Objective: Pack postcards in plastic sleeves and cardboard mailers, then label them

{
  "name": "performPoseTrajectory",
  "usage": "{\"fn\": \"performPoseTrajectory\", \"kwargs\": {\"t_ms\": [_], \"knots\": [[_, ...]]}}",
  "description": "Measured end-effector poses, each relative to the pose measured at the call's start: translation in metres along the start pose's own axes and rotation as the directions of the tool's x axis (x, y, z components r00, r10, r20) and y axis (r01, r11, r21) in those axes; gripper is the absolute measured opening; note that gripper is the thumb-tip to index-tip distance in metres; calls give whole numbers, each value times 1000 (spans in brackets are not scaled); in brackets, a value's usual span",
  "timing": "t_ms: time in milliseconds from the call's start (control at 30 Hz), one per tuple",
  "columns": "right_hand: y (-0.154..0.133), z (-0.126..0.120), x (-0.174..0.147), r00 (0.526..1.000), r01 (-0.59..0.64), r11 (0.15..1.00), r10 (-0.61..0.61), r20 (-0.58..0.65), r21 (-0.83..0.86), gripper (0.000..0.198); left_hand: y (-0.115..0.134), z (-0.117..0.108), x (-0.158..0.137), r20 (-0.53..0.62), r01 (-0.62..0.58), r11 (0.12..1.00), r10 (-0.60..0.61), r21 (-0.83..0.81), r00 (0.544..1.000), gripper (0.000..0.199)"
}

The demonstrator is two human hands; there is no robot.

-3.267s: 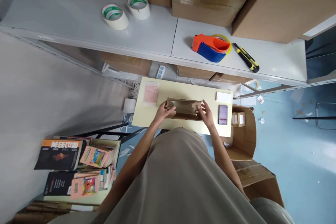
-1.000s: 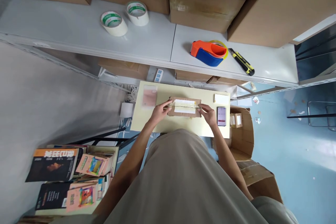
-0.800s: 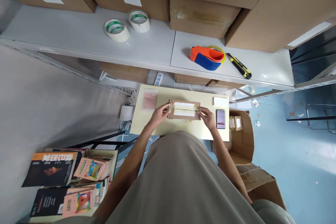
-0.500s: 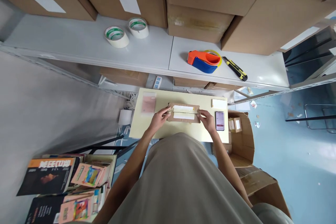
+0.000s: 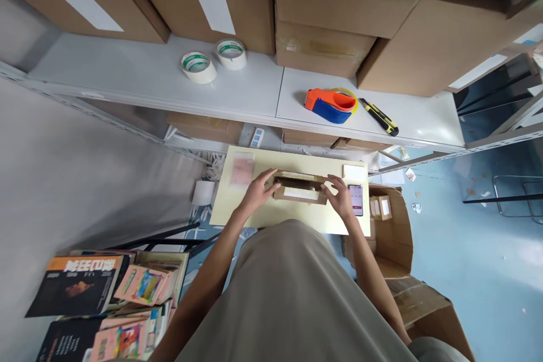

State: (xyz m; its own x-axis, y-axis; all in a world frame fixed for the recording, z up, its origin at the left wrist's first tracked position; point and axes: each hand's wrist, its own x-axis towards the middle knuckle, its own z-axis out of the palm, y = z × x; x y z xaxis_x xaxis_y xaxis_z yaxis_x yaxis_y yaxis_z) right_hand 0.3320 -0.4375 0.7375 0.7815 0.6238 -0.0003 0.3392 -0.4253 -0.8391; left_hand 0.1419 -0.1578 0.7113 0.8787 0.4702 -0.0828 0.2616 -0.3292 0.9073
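Note:
A small brown cardboard box (image 5: 300,194) with white label strips lies on the pale yellow table (image 5: 229,209). Its top flaps stand parted along the middle, and a dark gap shows between them; the contents cannot be made out clearly. My left hand (image 5: 257,190) grips the box's left end, thumb at the edge of the opening. At the right end, my right hand (image 5: 339,197) holds the flaps with thumb and fingers. Close by my right hand lies a phone (image 5: 356,200) with its screen lit. A pinkish flat packet (image 5: 242,169) is at the table's left.
On the grey shelf ahead are two tape rolls (image 5: 198,68), an orange and blue tape dispenser (image 5: 331,105) and a yellow-black utility knife (image 5: 380,117). Large cartons (image 5: 322,45) stand behind them. An open carton (image 5: 396,237) sits right of the table; books (image 5: 80,283) are stacked at lower left.
The box's top flaps, closed along a central seam before, have come apart and lifted. Both hands have stayed at the box's ends. The view has shifted slightly.

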Motion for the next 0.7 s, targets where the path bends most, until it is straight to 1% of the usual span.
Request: {"fn": "performPoseTrajectory", "kwargs": {"t_ms": [67,133,267,333,367,433,533,633,700], "knots": [[-18,-11,12,997,76,994,-78,-24,-79,41,14,-5,9,-26,-63,997,63,36,998,58],[-39,-22,31,983,158,976,-169,-69,-147,40,33,-11,24,-41,-133,990,135,53,990,53],[-84,-45,83,920,293,904,-355,-167,-311,44,86,-22,59,-79,-271,962,274,37,959,45],[-104,-52,112,894,324,849,-420,-160,-418,49,115,-25,75,-100,-338,941,340,38,935,43],[-112,-54,127,891,320,821,-430,-143,-474,52,128,-25,83,-108,-363,931,365,41,925,42],[-125,-53,157,908,284,764,-409,-93,-580,58,150,-23,95,-118,-393,919,395,35,911,41],[-136,-46,194,955,223,673,-297,18,-705,63,171,-16,106,-121,-401,916,400,13,909,39],[-139,-41,217,978,183,604,-190,83,-776,62,176,-7,109,-127,-380,925,376,-9,918,37],[-138,-41,222,985,161,606,-154,83,-779,57,173,-2,106,-138,-358,932,348,-54,927,36]]}}
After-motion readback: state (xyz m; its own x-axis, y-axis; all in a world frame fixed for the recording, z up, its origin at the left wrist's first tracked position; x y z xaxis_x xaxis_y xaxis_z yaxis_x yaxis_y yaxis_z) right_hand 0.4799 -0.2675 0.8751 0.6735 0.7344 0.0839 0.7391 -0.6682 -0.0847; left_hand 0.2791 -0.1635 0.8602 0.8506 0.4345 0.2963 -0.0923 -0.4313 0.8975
